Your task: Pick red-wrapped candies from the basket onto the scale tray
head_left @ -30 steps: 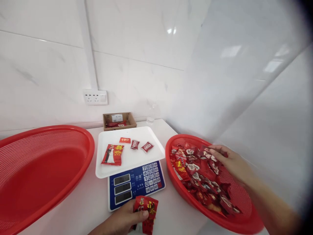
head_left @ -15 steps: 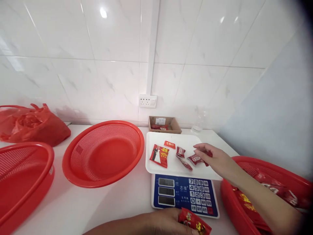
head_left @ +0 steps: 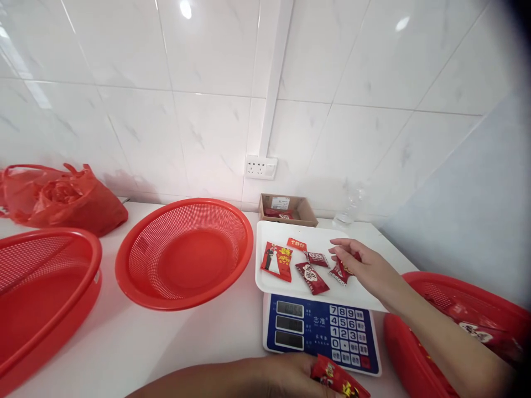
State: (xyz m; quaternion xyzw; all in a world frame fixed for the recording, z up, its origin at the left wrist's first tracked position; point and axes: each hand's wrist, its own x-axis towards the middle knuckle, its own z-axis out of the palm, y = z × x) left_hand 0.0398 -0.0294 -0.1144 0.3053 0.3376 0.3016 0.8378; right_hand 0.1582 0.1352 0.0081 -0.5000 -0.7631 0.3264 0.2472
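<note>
Two hands are at work around the scale (head_left: 321,331), and the one head view shows both. Your right hand (head_left: 367,269) reaches over the scale's white tray (head_left: 290,284), fingers lightly curled, thumb and fingertips pinching a small red candy (head_left: 341,272) low over the tray's right part, at or just above its surface; whether it touches I cannot tell. Left of that candy four more packets lie loose on the tray: a dark one (head_left: 312,278), a smaller one (head_left: 317,258) behind it, an orange one (head_left: 296,244) toward the tray's back, and a larger packet (head_left: 276,261) at the tray's left. Your left hand (head_left: 290,376) rests in front of the scale at the bottom edge, closed round a red pouch (head_left: 339,381). Right of the scale a basket (head_left: 404,348) holds more candies; left of the scale sit an empty basket (head_left: 185,254) and, farther left, another (head_left: 45,298), with a red bag (head_left: 62,199) behind it. A small box (head_left: 287,209) stands behind the tray.

By my reading you are weighing candies out, this piece being set down. The next move calls for letting go cleanly, lifting your hand clear of the tray, and reading the display (head_left: 289,309).
</note>
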